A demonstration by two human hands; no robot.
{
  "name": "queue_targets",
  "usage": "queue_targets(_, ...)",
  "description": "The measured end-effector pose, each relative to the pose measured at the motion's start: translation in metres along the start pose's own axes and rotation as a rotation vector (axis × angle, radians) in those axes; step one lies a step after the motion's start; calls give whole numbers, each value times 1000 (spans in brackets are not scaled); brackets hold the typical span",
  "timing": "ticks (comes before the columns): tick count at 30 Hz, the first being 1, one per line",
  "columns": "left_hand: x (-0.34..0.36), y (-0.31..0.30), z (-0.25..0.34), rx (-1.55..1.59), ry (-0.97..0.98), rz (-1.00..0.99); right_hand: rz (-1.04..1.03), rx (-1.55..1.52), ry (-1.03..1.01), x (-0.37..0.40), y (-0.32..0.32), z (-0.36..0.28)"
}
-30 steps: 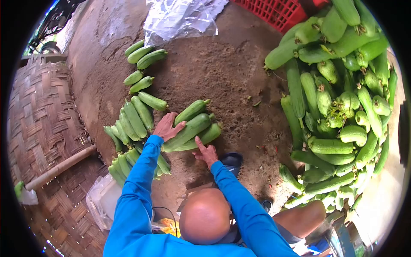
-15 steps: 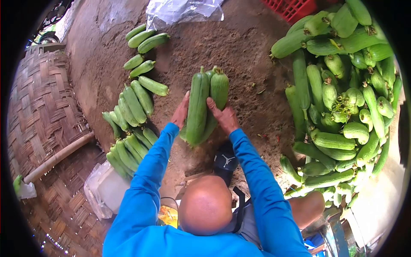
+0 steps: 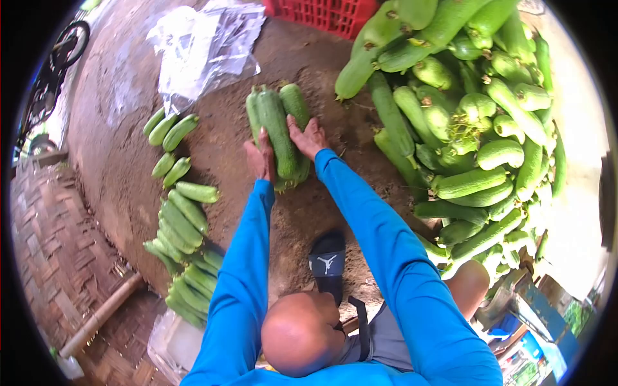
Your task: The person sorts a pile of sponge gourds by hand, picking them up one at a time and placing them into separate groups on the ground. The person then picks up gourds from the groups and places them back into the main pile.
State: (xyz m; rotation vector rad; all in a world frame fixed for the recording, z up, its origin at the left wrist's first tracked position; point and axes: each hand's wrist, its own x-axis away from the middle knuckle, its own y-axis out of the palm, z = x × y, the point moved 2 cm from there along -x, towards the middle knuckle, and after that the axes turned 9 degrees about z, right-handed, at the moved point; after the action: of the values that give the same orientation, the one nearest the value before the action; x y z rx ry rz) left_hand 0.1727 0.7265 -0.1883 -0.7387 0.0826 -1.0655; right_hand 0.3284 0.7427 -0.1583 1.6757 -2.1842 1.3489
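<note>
Between my two hands is a bundle of long green gourds, lying side by side above the dirt floor. My left hand presses against the bundle's left side, and my right hand wraps its right side. Both hands are closed on the gourds. To the left, smaller gourds lie in a rough column on the ground. A large heap of gourds fills the right side. The undersides of the held gourds are hidden.
Clear plastic bags lie at the upper left, beside a red crate at the top. A woven bamboo panel with a pole stands at left. My sandalled foot is below the hands.
The view has shifted, so the heap and crate show further left. Both hands have moved forward with the gourd bundle, toward the plastic bags, and still hold it.
</note>
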Motion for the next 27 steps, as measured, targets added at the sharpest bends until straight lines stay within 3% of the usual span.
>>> queue_targets(2,10,5,-6,46,-47,104,-17,-11,-68,-7,2,2)
queue_targets(5,23,14,-32,277,-80,74,-89,131,-157,6,-11,-23)
queue_targets(7,35,12,-31,390,-88,193,-118,152,-200,8,-12,-40)
queue_targets(11,42,-4,-12,242,-29,200,-114,216,-425,15,1,-41)
queue_targets(13,33,-6,-23,24,24,131,-72,189,-512,16,7,-27)
queue_targets(16,25,-21,-38,126,54,-20,-31,174,-527,25,-6,-11)
queue_targets(18,11,-28,-69,176,85,-108,-14,15,-664,29,-17,11)
queue_targets(20,6,-24,-87,352,195,-232,18,-32,-625,45,-46,28)
queue_targets(21,20,-31,-69,345,200,-275,25,-84,-591,57,-59,42)
queue_targets(23,40,-47,-39,340,-183,-251,123,-116,-582,81,-92,63)
queue_targets(26,-6,-50,-93,122,-110,-340,79,-404,-383,122,-149,82)
queue_targets(27,4,-60,-66,107,-94,-358,132,-443,-340,136,-168,91)
